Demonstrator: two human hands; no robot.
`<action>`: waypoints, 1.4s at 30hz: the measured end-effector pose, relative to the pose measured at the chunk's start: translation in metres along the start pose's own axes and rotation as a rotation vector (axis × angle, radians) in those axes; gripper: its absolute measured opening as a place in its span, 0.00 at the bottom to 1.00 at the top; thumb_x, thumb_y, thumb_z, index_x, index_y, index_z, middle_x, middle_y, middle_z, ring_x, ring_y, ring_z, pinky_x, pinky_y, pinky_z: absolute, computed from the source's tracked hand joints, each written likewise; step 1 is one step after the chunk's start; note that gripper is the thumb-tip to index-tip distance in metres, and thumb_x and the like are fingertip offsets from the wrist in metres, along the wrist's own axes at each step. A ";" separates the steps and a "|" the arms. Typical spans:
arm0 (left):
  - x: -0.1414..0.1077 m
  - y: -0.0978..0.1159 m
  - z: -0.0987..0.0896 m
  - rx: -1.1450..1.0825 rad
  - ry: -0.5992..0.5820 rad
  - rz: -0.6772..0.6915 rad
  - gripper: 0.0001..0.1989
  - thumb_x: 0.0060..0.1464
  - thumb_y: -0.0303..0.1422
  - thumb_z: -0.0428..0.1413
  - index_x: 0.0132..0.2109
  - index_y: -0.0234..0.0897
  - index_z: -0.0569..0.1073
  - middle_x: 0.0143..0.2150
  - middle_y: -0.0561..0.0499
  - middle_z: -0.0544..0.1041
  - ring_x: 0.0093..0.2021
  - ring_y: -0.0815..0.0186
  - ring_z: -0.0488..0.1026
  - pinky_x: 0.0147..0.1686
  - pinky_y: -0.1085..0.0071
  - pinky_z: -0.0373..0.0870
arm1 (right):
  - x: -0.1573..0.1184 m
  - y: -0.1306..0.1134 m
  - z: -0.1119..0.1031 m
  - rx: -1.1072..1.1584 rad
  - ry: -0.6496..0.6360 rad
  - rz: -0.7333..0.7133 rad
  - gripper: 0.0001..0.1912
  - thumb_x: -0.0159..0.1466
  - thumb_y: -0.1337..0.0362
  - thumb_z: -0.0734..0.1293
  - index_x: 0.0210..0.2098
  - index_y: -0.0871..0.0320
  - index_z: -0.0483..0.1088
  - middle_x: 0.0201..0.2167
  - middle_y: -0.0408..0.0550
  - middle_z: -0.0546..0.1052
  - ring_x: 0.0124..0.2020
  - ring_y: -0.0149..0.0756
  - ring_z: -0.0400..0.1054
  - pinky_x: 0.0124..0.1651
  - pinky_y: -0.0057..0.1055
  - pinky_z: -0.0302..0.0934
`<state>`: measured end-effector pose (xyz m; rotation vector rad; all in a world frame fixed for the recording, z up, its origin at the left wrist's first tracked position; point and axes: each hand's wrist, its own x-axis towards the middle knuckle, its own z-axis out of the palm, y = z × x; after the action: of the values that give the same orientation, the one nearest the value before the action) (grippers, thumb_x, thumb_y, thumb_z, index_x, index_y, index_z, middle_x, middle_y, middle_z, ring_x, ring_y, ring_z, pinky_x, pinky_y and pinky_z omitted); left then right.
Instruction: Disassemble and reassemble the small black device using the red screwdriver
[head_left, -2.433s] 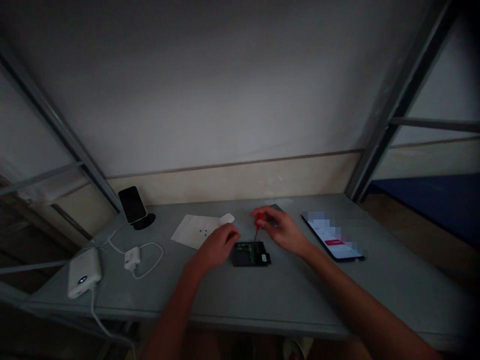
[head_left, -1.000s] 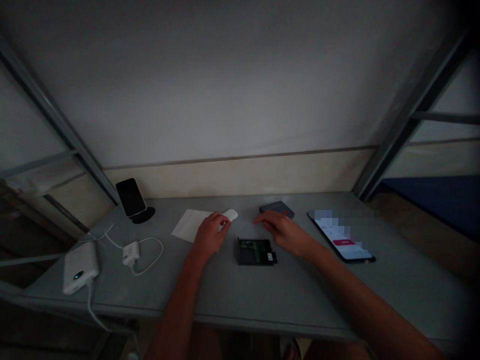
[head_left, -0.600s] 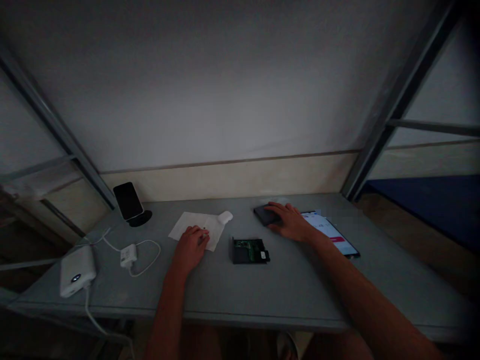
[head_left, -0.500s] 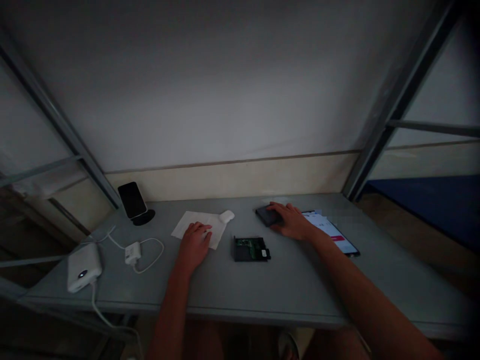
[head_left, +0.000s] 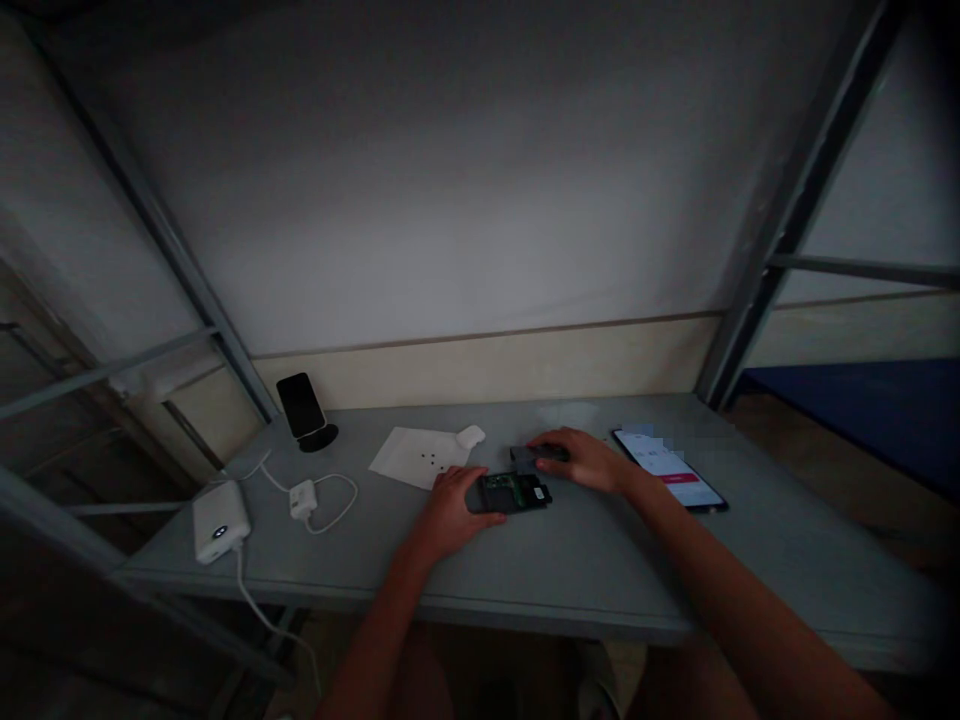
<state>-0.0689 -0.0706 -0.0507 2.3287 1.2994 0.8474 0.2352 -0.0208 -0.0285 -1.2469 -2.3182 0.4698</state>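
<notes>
A small green circuit board in a black housing (head_left: 517, 492) lies on the grey desk, bare side up. My left hand (head_left: 454, 508) has its thumb and fingers around the housing's left end. My right hand (head_left: 585, 460) grips a flat dark cover (head_left: 523, 460) just behind the board, tilted and close to its back edge; whether they touch I cannot tell. Left of them is a white paper (head_left: 405, 455) with several tiny dark pieces, perhaps screws, on it. A small white object (head_left: 470, 436) sits at the paper's far right corner.
To the right lies a phone (head_left: 675, 470) with a lit screen. At the left are a dark-screened device on a round stand (head_left: 301, 405), a white power bank (head_left: 221, 520) and a white adapter with a looped cable (head_left: 303, 498). Metal posts flank the desk (head_left: 585, 580).
My left hand has left the paper, uncovering the tiny pieces, and taken hold of the circuit board housing. My right hand has brought the dark cover nearer to the board. The view has shifted slightly.
</notes>
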 end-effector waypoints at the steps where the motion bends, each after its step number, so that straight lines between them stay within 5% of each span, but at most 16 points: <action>1: 0.000 0.000 0.000 0.014 0.009 -0.008 0.39 0.43 0.44 0.74 0.62 0.40 0.73 0.57 0.40 0.76 0.59 0.50 0.70 0.62 0.53 0.64 | -0.002 -0.005 0.002 0.020 -0.020 -0.028 0.24 0.68 0.50 0.67 0.57 0.56 0.75 0.53 0.56 0.79 0.53 0.50 0.73 0.57 0.44 0.63; 8: 0.000 0.001 0.004 0.085 0.034 -0.074 0.41 0.38 0.45 0.76 0.60 0.42 0.75 0.54 0.43 0.77 0.58 0.49 0.70 0.62 0.53 0.63 | -0.014 -0.025 0.010 0.052 -0.084 -0.097 0.33 0.52 0.60 0.79 0.57 0.55 0.74 0.52 0.53 0.77 0.54 0.52 0.71 0.59 0.46 0.61; 19: 0.004 -0.001 0.002 0.095 -0.056 0.012 0.34 0.50 0.42 0.70 0.63 0.44 0.73 0.61 0.41 0.76 0.62 0.49 0.71 0.65 0.51 0.61 | -0.011 -0.048 0.029 0.115 -0.021 -0.201 0.33 0.56 0.50 0.78 0.58 0.53 0.74 0.51 0.53 0.77 0.52 0.49 0.70 0.58 0.44 0.63; 23: 0.003 -0.007 -0.011 0.125 0.148 0.031 0.20 0.63 0.38 0.60 0.61 0.43 0.74 0.58 0.42 0.77 0.60 0.53 0.71 0.61 0.54 0.64 | -0.011 -0.046 0.033 0.105 0.021 -0.188 0.31 0.58 0.51 0.78 0.58 0.52 0.74 0.51 0.54 0.77 0.52 0.49 0.71 0.59 0.46 0.64; 25: 0.003 -0.014 -0.022 0.207 0.318 -0.049 0.14 0.68 0.34 0.52 0.56 0.41 0.76 0.54 0.43 0.79 0.56 0.55 0.73 0.59 0.55 0.66 | -0.012 -0.042 0.034 0.107 0.038 -0.159 0.31 0.58 0.53 0.78 0.60 0.52 0.74 0.57 0.56 0.73 0.55 0.49 0.71 0.62 0.47 0.63; 27: 0.004 -0.021 -0.033 0.351 0.360 -0.163 0.13 0.69 0.31 0.49 0.51 0.38 0.78 0.50 0.43 0.80 0.53 0.55 0.73 0.55 0.56 0.67 | -0.013 -0.036 0.034 0.107 0.054 -0.125 0.31 0.59 0.56 0.77 0.61 0.51 0.74 0.63 0.57 0.67 0.59 0.51 0.69 0.65 0.49 0.61; 34: 0.015 -0.023 -0.038 0.594 0.029 -0.197 0.13 0.69 0.30 0.48 0.48 0.36 0.78 0.49 0.43 0.78 0.52 0.56 0.73 0.52 0.61 0.66 | -0.012 -0.024 0.033 0.120 0.083 -0.125 0.30 0.63 0.59 0.73 0.64 0.53 0.70 0.60 0.58 0.68 0.62 0.51 0.65 0.68 0.51 0.57; 42: 0.031 -0.019 -0.036 0.691 -0.095 -0.195 0.15 0.70 0.27 0.43 0.43 0.32 0.75 0.45 0.39 0.77 0.49 0.54 0.74 0.50 0.59 0.66 | -0.010 -0.027 0.025 0.030 0.042 -0.106 0.36 0.57 0.59 0.78 0.63 0.57 0.71 0.59 0.59 0.73 0.59 0.52 0.68 0.65 0.49 0.59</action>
<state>-0.0920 -0.0341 -0.0241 2.6110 1.9675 0.2297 0.2079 -0.0452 -0.0388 -1.1035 -2.3196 0.4367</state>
